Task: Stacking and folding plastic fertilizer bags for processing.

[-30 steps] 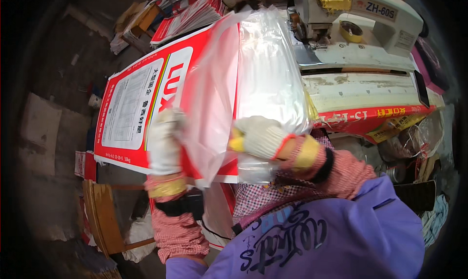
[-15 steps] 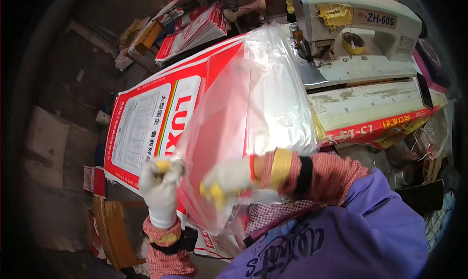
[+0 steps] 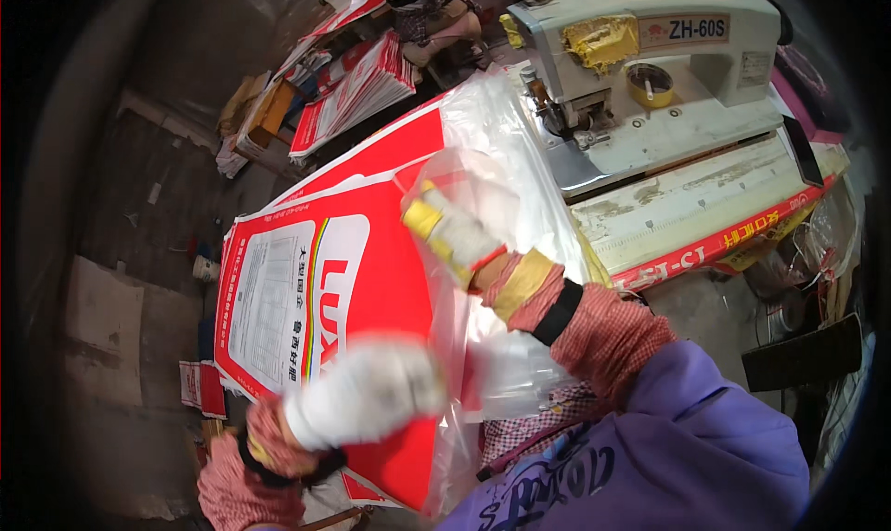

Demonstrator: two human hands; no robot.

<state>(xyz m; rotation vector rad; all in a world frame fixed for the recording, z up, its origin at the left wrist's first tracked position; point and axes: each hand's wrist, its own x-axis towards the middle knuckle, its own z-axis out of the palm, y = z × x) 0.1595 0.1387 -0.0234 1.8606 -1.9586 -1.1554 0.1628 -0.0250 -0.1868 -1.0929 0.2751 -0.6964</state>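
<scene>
Red and white printed sacks (image 3: pixel 390 252) lie stacked before me, with clear plastic liners (image 3: pixel 501 150) sticking out along their right side. My right hand (image 3: pixel 455 234), in a pale glove with yellow tape round the fingers, is over the liner of the top sack. Its fingers are closed together on the thin film, which bunches round them. My left hand (image 3: pixel 362 394), in a white glove, is over the lower part of the same sack. Motion smears its fingers, so their grip cannot be made out.
A pale green sewing machine (image 3: pixel 650 58) stands at the upper right, with a yellow tape roll (image 3: pixel 650 85) on its bed and a dark phone (image 3: pixel 802 150) near its edge. More folded sacks (image 3: pixel 357 95) are piled at the far left. A wooden stool edge shows lower left.
My right hand has moved up and away over the liners. My left hand has come down and right. The top sack has shifted nearer me, baring another beneath it.
</scene>
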